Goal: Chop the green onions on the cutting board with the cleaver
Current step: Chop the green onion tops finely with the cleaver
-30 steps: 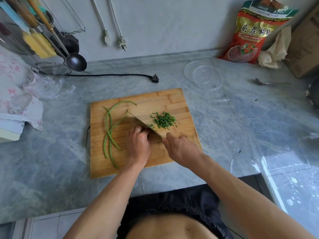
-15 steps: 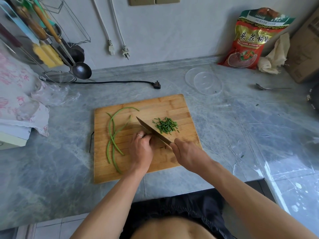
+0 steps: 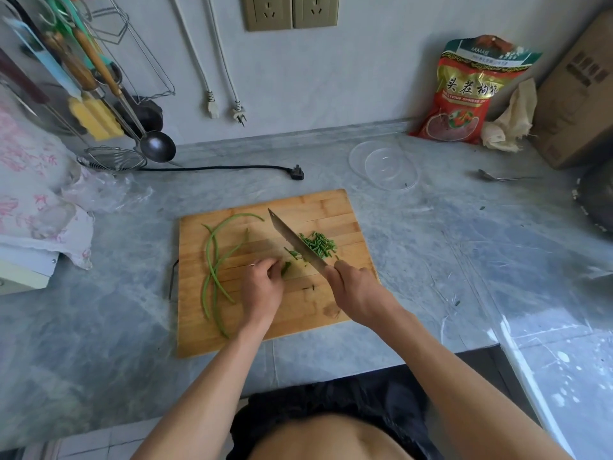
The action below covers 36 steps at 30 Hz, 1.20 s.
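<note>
The right hand (image 3: 356, 288) held the cleaver (image 3: 296, 243) by its handle, its grip wrapped fully round it. The blade ran from that hand up and to the left across the board (image 3: 318, 207), tip toward the far edge, and whether its edge touched the wood could not be told. The left hand (image 3: 262, 287) sat just left of the blade, fingers curled, pinching a short green stub (image 3: 286, 267) that pointed toward the blade. That stub was the piece next in line: it lay between the two hands, close to the blade's near half, its long axis roughly crossing the blade.

A pile of cut bits (image 3: 320, 244) lay on the blade's right side, touching it. Uncut onions (image 3: 215, 263) lay well left of the left hand, long axes running near to far; about four strands, tangled, so the count was uncertain. The left hand was the nearer one to them. One board, one cleaver, one pile, all on the desk (image 3: 431, 260).
</note>
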Each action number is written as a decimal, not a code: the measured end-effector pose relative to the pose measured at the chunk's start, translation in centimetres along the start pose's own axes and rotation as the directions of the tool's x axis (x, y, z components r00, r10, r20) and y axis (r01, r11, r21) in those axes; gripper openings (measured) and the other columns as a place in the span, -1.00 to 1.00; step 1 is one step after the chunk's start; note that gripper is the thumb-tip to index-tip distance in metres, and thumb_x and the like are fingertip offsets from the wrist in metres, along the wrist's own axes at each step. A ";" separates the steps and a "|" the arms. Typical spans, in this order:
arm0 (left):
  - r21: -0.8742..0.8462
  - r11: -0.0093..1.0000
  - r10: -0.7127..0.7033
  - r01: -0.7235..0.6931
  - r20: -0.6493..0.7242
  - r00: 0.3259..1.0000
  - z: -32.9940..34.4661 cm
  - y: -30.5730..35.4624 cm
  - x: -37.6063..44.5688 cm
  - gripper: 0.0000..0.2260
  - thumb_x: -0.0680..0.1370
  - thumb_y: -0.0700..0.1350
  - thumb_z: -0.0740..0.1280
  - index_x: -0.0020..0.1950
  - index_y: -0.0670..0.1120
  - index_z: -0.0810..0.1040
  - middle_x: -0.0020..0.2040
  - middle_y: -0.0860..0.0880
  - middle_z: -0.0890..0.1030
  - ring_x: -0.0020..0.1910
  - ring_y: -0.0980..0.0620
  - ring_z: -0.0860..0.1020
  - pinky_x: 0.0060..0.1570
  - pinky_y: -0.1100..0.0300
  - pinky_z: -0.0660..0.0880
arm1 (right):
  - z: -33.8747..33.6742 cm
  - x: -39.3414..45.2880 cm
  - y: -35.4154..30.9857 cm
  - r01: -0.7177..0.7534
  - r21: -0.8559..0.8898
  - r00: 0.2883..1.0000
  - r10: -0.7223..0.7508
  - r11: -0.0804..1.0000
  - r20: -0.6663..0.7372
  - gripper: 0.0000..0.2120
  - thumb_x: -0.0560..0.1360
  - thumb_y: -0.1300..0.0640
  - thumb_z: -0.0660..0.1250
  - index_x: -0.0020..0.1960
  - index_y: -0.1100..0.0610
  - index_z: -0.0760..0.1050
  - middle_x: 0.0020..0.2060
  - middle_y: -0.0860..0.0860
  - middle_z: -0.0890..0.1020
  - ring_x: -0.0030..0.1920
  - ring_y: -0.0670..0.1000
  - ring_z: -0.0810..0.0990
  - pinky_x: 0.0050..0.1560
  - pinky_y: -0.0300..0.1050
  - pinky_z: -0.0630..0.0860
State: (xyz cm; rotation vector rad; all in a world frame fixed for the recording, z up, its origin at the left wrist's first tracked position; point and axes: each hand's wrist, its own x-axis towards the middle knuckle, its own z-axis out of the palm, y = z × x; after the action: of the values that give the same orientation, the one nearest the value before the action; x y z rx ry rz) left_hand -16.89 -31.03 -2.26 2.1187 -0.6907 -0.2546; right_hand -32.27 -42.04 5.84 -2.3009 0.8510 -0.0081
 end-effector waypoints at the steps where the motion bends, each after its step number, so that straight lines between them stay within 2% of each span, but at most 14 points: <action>1: -0.005 1.000 -0.012 0.012 -0.015 1.000 -0.3 0.1 -0.2 -0.88 0.55 -0.30 0.36 -0.05 -0.20 0.70 -0.14 -0.07 0.69 -0.20 0.02 0.59 -0.19 0.41 0.45 | 0.0 -0.3 0.2 0.002 0.014 1.000 -0.002 1.000 -0.009 -0.62 0.66 -0.09 0.01 -0.18 0.14 0.32 -0.45 0.09 0.45 -0.50 0.10 0.34 -0.45 0.06 0.34; 2: 0.001 1.000 -0.015 0.015 -0.032 0.999 -0.6 0.0 -0.5 -0.87 0.54 -0.31 0.36 0.00 -0.21 0.70 -0.09 -0.08 0.69 -0.15 0.04 0.58 -0.15 0.50 0.40 | 0.1 -0.8 0.3 0.005 0.022 1.000 -0.005 1.000 -0.015 -0.63 0.66 -0.07 0.03 -0.19 0.15 0.32 -0.46 0.06 0.43 -0.51 0.07 0.30 -0.45 0.04 0.30; 3: 0.017 1.000 -0.003 0.004 -0.044 0.999 -0.8 -0.2 -0.7 -0.87 0.53 -0.31 0.37 0.02 -0.21 0.69 -0.07 -0.08 0.68 -0.12 0.04 0.59 -0.11 0.47 0.41 | 0.2 -1.1 0.4 0.011 0.025 1.000 -0.011 1.000 -0.021 -0.63 0.67 -0.05 0.05 -0.20 0.16 0.33 -0.47 0.04 0.41 -0.52 0.03 0.27 -0.46 -0.01 0.26; 6: 0.101 0.991 0.087 -0.083 -0.029 0.996 -0.9 -0.9 -1.5 -0.88 0.51 -0.27 0.41 0.00 -0.17 0.71 -0.10 -0.06 0.65 -0.17 0.01 0.61 -0.16 0.22 0.51 | 0.6 -1.9 0.5 0.032 0.007 0.999 -0.032 0.999 -0.030 -0.64 0.67 -0.01 0.08 -0.25 0.13 0.31 -0.45 0.03 0.39 -0.51 -0.02 0.26 -0.49 -0.16 0.17; 9: 0.187 0.976 0.117 -0.111 -0.022 0.993 -0.7 -1.2 -1.9 -0.90 0.51 -0.18 0.42 -0.02 -0.10 0.72 -0.12 -0.04 0.63 -0.23 -0.02 0.59 -0.24 0.09 0.52 | 1.3 -2.4 0.5 0.037 -0.036 0.999 -0.037 0.999 -0.011 -0.65 0.66 -0.06 0.06 -0.25 0.08 0.29 -0.47 0.01 0.39 -0.53 0.01 0.29 -0.50 -0.10 0.17; 12: 0.247 0.965 0.095 -0.082 -0.039 0.995 -0.5 -1.0 -1.8 -0.89 0.51 -0.12 0.42 -0.02 -0.04 0.72 -0.13 -0.05 0.62 -0.21 -0.10 0.58 -0.25 0.02 0.53 | 1.6 -2.8 0.5 0.036 -0.091 0.999 -0.034 0.995 0.026 -0.64 0.65 -0.14 0.00 -0.23 0.03 0.27 -0.46 0.00 0.38 -0.51 0.05 0.33 -0.45 -0.09 0.21; 20: 0.297 0.954 0.051 -0.035 -0.047 0.998 0.2 -0.9 -1.4 -0.80 0.47 -0.15 0.43 0.05 0.05 0.71 -0.10 -0.05 0.62 -0.15 -0.14 0.57 -0.15 -0.02 0.54 | 1.0 -2.9 -0.1 0.057 -0.153 0.996 -0.046 0.987 0.074 -0.64 0.65 -0.15 -0.02 -0.15 0.06 0.29 -0.44 0.04 0.39 -0.48 0.09 0.32 -0.44 -0.05 0.28; 23: 0.337 0.941 0.053 -0.033 -0.050 0.997 0.4 -1.0 -1.6 -0.77 0.47 -0.21 0.42 0.06 0.05 0.70 -0.09 -0.05 0.61 -0.15 -0.15 0.56 -0.15 -0.01 0.53 | 0.8 -3.0 0.0 0.085 -0.187 0.994 -0.072 0.979 0.079 -0.65 0.66 -0.14 -0.04 -0.15 0.07 0.26 -0.45 0.05 0.39 -0.50 0.10 0.31 -0.48 -0.06 0.22; 25: 0.379 0.924 0.073 -0.052 -0.041 0.997 0.4 -1.1 -1.7 -0.72 0.45 -0.26 0.43 0.07 0.05 0.70 -0.10 -0.05 0.61 -0.17 -0.16 0.55 -0.15 0.03 0.52 | 0.7 -2.9 0.0 0.110 -0.204 0.992 -0.095 0.973 0.080 -0.66 0.66 -0.13 -0.04 -0.15 0.07 0.24 -0.47 0.04 0.38 -0.52 0.09 0.30 -0.50 -0.08 0.16; 28: 0.450 0.884 0.141 -0.124 -0.005 0.990 0.4 -1.5 -1.6 -0.71 0.44 -0.28 0.45 0.07 0.03 0.70 -0.11 -0.05 0.61 -0.16 -0.15 0.56 -0.10 0.04 0.46 | 0.7 -2.7 0.2 0.135 -0.215 0.989 -0.119 0.967 0.084 -0.67 0.66 -0.11 -0.03 -0.14 0.08 0.24 -0.48 0.03 0.38 -0.52 0.11 0.33 -0.51 -0.09 0.18; 32: 0.545 0.820 0.178 -0.174 0.047 0.983 0.5 -1.6 -1.4 -0.76 0.43 -0.28 0.44 0.02 -0.01 0.71 -0.10 -0.06 0.61 -0.13 -0.15 0.56 -0.08 0.02 0.39 | 1.2 -1.9 0.4 0.144 -0.204 0.988 -0.129 0.968 0.088 -0.68 0.66 -0.12 -0.04 -0.13 0.07 0.25 -0.48 0.06 0.42 -0.51 0.18 0.42 -0.50 0.00 0.35; 36: 0.588 0.778 0.221 -0.221 0.073 0.973 0.3 -1.1 -1.3 -0.80 0.40 -0.29 0.47 -0.07 -0.04 0.72 -0.15 -0.09 0.63 -0.17 -0.17 0.57 -0.12 0.02 0.42 | 1.8 -0.9 -0.4 0.161 -0.230 0.985 -0.143 0.960 0.092 -0.69 0.67 -0.11 -0.03 -0.09 0.09 0.26 -0.47 0.02 0.37 -0.49 0.16 0.38 -0.49 -0.08 0.30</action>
State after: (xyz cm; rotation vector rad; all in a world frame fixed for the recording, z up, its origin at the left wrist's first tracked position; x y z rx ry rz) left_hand -17.63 -29.98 -3.39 2.5921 -1.1252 0.1174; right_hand -32.34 -40.26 4.84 -2.5686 0.6648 0.1175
